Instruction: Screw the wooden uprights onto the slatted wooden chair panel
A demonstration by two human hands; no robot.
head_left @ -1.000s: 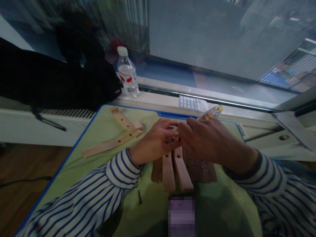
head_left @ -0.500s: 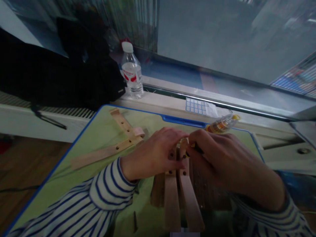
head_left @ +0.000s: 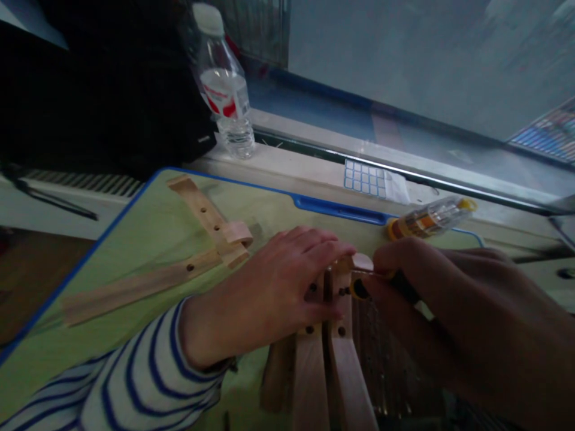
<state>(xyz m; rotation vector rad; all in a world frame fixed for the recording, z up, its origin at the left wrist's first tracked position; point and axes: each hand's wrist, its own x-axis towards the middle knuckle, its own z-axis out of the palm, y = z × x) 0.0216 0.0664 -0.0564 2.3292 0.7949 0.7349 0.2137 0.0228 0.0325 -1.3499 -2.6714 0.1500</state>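
Two pale wooden strips with holes stand side by side, the left strip [head_left: 309, 371] and the right strip [head_left: 351, 374], joined near a rounded wooden end [head_left: 360, 262]. My left hand [head_left: 287, 287] is closed over their upper part, with the thumb across the front. My right hand [head_left: 440, 299] grips a small yellow-and-black screwdriver [head_left: 359, 288]. Its dark tip points left at the right strip, by a hole; whether it sits in a screw I cannot tell. Most of its handle is hidden in the fingers.
Another pair of joined wooden strips [head_left: 197, 209] lies on the green table [head_left: 135, 239]. A clear, yellow-ended container [head_left: 429, 216] lies near the blue pen groove [head_left: 341, 209]. On the sill stand a water bottle [head_left: 224, 96] and a blue grid sheet [head_left: 365, 178]. A black bag [head_left: 112, 102] is left.
The view has moved closer and shifted, so things appear larger. My right hand appears slightly farther from the strips, showing more of the screwdriver's tip. My left hand keeps its hold.
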